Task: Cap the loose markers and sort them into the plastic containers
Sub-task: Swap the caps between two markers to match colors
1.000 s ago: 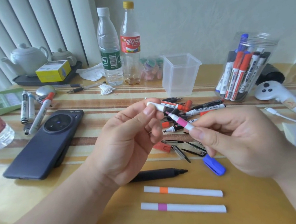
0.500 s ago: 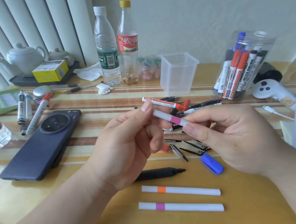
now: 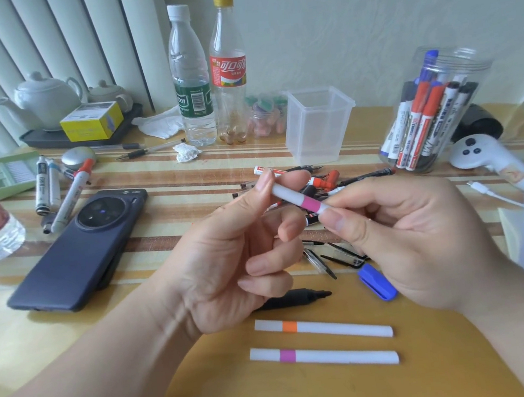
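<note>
Both hands hold one white marker with a pink band (image 3: 299, 199) above the table. My left hand (image 3: 238, 259) pinches its capped end between thumb and forefinger. My right hand (image 3: 410, 241) pinches the other end, which is hidden in the fingers. Two capped white markers lie in front, one with an orange band (image 3: 322, 327), one with a pink band (image 3: 322, 355). An uncapped black marker (image 3: 297, 298) and a blue cap (image 3: 378, 284) lie below the hands. A pile of loose markers (image 3: 326, 180) sits behind. An empty square plastic cup (image 3: 319, 124) and a round jar of markers (image 3: 429, 109) stand further back.
A dark phone (image 3: 81, 249) lies at the left with three markers (image 3: 59, 193) beyond it. Two bottles (image 3: 209, 74) stand at the back, a teapot on a tray (image 3: 46, 101) to their left. A white controller (image 3: 489, 155) and cable lie at the right.
The white cap in my left hand and the pink-tipped marker in my right hand came together. The pink tip is now covered and the marker is one closed piece.
</note>
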`<action>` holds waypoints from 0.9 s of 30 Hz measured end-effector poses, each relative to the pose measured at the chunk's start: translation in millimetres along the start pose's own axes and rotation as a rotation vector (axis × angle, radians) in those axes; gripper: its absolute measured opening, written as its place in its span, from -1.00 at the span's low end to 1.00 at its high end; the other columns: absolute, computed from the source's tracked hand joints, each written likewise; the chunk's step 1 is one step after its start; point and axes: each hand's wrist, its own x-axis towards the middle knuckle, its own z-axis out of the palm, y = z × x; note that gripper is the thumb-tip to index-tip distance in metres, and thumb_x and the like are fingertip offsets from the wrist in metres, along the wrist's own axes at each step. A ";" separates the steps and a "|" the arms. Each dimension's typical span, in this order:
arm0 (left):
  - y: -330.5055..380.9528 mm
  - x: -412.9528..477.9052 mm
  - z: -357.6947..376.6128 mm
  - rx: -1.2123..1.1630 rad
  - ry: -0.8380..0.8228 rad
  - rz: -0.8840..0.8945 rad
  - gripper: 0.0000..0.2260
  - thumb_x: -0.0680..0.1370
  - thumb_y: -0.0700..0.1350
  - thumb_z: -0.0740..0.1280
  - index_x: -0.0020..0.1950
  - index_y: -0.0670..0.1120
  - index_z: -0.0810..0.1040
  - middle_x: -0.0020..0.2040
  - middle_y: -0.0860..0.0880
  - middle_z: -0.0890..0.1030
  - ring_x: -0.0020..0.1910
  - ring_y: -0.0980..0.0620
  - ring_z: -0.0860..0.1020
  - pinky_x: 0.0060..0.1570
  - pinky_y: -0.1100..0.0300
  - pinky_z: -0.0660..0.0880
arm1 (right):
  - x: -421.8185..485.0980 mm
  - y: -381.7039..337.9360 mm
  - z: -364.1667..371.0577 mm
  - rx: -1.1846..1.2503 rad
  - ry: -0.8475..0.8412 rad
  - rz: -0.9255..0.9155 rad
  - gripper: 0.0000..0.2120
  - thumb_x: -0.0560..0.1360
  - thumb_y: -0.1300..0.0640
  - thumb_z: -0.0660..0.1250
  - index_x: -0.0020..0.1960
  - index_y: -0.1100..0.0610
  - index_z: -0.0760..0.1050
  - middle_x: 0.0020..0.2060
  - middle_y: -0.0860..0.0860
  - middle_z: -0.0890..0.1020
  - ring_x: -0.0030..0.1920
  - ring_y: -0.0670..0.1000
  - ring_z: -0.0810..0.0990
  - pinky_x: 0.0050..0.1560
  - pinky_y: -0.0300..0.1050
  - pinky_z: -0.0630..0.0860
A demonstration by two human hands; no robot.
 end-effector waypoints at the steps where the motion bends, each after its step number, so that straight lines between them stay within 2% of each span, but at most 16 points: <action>1: 1.2 -0.8 0.1 0.001 -0.003 -0.006 -0.77 0.58 0.08 0.32 0.13 0.02 0.66 -0.26 0.02 0.47 -0.49 0.14 0.16 -0.59 0.37 0.13 | 0.0 -1.0 0.9 0.042 -0.006 0.022 -0.89 0.53 0.15 0.38 -0.06 0.16 0.67 -0.43 -0.13 0.58 -0.43 -0.14 0.48 -0.34 -0.36 0.39; 4: 0.3 -1.5 0.5 -0.039 -0.029 -0.014 -0.77 0.61 0.06 0.29 0.13 0.00 0.65 -0.25 0.01 0.47 -0.50 0.14 0.17 -0.61 0.38 0.15 | 1.1 -3.8 2.7 0.196 0.000 0.116 -0.86 0.49 0.10 0.39 -0.10 0.17 0.66 -0.50 -0.15 0.51 -0.51 -0.20 0.40 -0.44 -0.43 0.32; 6: -1.3 -0.3 1.7 -0.143 -0.090 0.001 -0.77 0.63 0.04 0.29 0.15 -0.02 0.65 -0.23 0.00 0.48 -0.48 0.14 0.20 -0.60 0.38 0.18 | 3.9 -6.7 4.3 0.202 -0.003 0.118 -0.85 0.49 0.10 0.38 -0.10 0.16 0.66 -0.50 -0.15 0.51 -0.51 -0.20 0.40 -0.44 -0.45 0.31; 8: -1.1 2.3 3.3 -0.164 -0.075 0.057 -0.78 0.63 0.01 0.29 0.13 -0.06 0.65 -0.24 0.00 0.47 -0.48 0.14 0.20 -0.62 0.38 0.19 | 6.4 -7.6 5.2 0.138 0.006 0.077 -0.88 0.51 0.13 0.38 -0.08 0.15 0.66 -0.47 -0.18 0.55 -0.46 -0.19 0.47 -0.38 -0.44 0.36; 12: -0.9 2.2 4.0 -0.037 0.058 0.183 -0.77 0.59 -0.02 0.29 0.06 -0.13 0.66 -0.27 -0.01 0.46 -0.53 0.17 0.27 -0.67 0.40 0.21 | 3.2 -4.5 5.2 -0.043 0.043 0.006 -0.90 0.53 0.13 0.40 -0.05 0.10 0.69 -0.39 -0.11 0.62 -0.38 -0.10 0.53 -0.32 -0.31 0.41; 15: -4.5 0.4 2.1 -0.035 0.064 0.168 -0.82 0.56 -0.04 0.36 0.04 -0.12 0.66 -0.27 -0.01 0.47 -0.53 0.17 0.34 -0.67 0.39 0.26 | -0.1 -3.5 4.1 -0.220 0.066 -0.104 -0.92 0.55 0.16 0.40 -0.05 0.05 0.68 -0.35 -0.07 0.64 -0.34 -0.03 0.57 -0.34 -0.19 0.46; 18: -6.5 0.8 0.7 -0.030 0.048 0.101 -0.83 0.53 -0.01 0.43 0.04 -0.06 0.66 -0.23 0.00 0.48 -0.49 0.14 0.32 -0.62 0.36 0.25 | 1.4 -3.6 1.1 -0.378 0.057 -0.217 -0.91 0.54 0.20 0.40 -0.03 0.08 0.68 -0.32 -0.06 0.64 -0.30 -0.05 0.58 -0.29 -0.22 0.47; 21: -6.4 1.1 3.7 -0.025 0.065 0.065 -0.84 0.53 0.03 0.41 0.01 -0.02 0.68 -0.23 0.02 0.46 -0.39 0.11 0.21 -0.54 0.34 0.22 | 0.3 -5.8 -0.1 -0.142 0.003 -0.044 -0.90 0.53 0.14 0.40 -0.11 0.02 0.68 -0.41 -0.06 0.60 -0.41 -0.05 0.50 -0.39 -0.21 0.40; 24: -6.0 3.5 8.6 -0.046 0.103 0.079 -0.80 0.56 0.05 0.33 -0.02 -0.01 0.70 -0.24 0.03 0.45 -0.36 0.09 0.17 -0.52 0.33 0.23 | 0.9 -4.7 0.6 0.200 -0.016 0.216 -0.86 0.49 0.10 0.40 -0.16 0.13 0.69 -0.52 -0.07 0.46 -0.51 -0.11 0.35 -0.48 -0.35 0.29; 27: -8.7 8.1 10.1 0.087 0.242 0.200 -0.80 0.56 0.02 0.33 -0.03 -0.06 0.68 -0.29 0.01 0.44 -0.43 0.11 0.26 -0.56 0.32 0.24 | 4.0 -0.9 4.6 0.239 0.002 0.339 -0.82 0.47 0.06 0.40 -0.15 0.16 0.68 -0.53 -0.01 0.42 -0.51 -0.08 0.31 -0.50 -0.37 0.27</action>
